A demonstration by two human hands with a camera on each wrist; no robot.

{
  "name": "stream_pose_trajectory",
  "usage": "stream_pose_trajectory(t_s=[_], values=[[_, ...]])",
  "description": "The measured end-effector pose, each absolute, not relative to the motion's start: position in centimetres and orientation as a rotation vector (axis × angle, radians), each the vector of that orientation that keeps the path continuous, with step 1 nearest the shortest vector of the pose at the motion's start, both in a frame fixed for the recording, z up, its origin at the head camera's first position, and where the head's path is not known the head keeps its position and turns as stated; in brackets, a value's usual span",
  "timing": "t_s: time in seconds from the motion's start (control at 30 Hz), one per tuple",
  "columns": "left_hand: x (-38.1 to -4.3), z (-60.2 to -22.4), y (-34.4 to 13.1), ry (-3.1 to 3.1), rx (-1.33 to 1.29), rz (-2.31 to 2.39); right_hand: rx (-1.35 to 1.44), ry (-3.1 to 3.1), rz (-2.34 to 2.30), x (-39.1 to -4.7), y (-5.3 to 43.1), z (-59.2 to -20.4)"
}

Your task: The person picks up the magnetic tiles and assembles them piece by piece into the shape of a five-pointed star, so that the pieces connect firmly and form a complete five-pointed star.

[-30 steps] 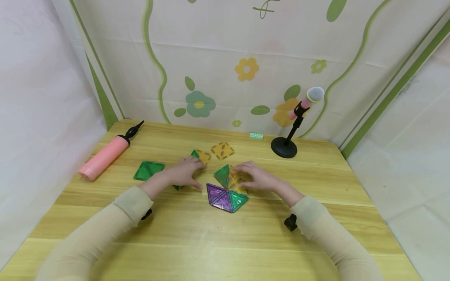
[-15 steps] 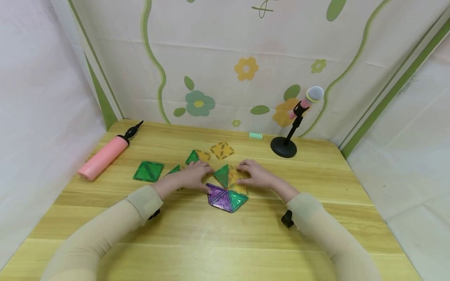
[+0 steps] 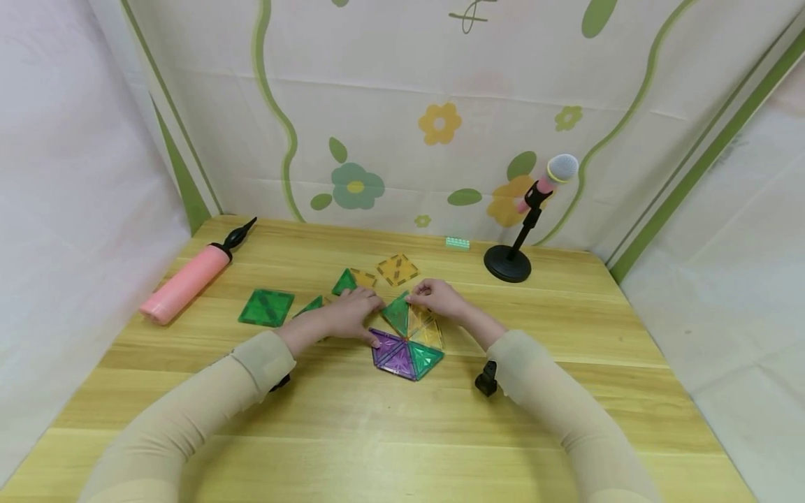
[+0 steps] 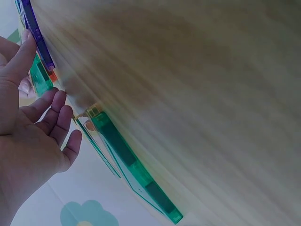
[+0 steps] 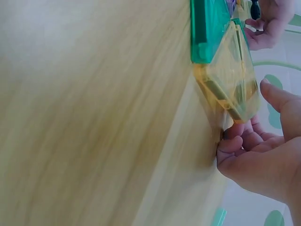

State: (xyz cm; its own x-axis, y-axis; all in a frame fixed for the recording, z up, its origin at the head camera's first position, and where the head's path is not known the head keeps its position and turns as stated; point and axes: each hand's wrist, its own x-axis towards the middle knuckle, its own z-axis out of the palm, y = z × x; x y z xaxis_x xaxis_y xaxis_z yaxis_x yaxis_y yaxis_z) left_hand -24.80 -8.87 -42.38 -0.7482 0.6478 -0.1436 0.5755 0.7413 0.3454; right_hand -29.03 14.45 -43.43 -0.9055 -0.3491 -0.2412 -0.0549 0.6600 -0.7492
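Translucent magnetic tiles, all triangles, form a partial ring on the table in the head view: two purple tiles (image 3: 395, 355), a teal tile (image 3: 425, 358), yellow tiles (image 3: 426, 328) and a green tile (image 3: 397, 313). My left hand (image 3: 352, 314) lies at the ring's left side, its thumb at the purple edge and its fingers by the green tile. In the left wrist view its fingers are loosely bent. At the ring's far side, my right hand (image 3: 438, 299) touches the tips of the green and yellow tiles. The right wrist view shows its lower fingers bent beside a yellow corner.
Left of the ring lie a green square of tiles (image 3: 266, 307) and a small green triangle (image 3: 344, 281). A yellow square (image 3: 397, 270) sits behind. Farther out are a pink hand pump (image 3: 189, 281), a mint-coloured block (image 3: 458, 243) and a microphone on a stand (image 3: 511, 262).
My left hand has moved right to the ring's purple and green edges. The right hand has shifted left and away from me, from the yellow tiles' outer side to the far tip.
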Motion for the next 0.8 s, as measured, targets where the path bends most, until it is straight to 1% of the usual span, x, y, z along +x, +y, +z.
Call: stream_pose_trajectory(t_s=[0.43,0.8], values=[[-24.1,-42.7,-9.3,2.723,0.936,0.39,-0.329,2.406,-1.219,-29.2,14.1,-43.3],[-23.2,-42.2,-9.1,2.662,0.947,0.515,-0.301,2.381,-1.215,-29.2,14.5,-43.3]])
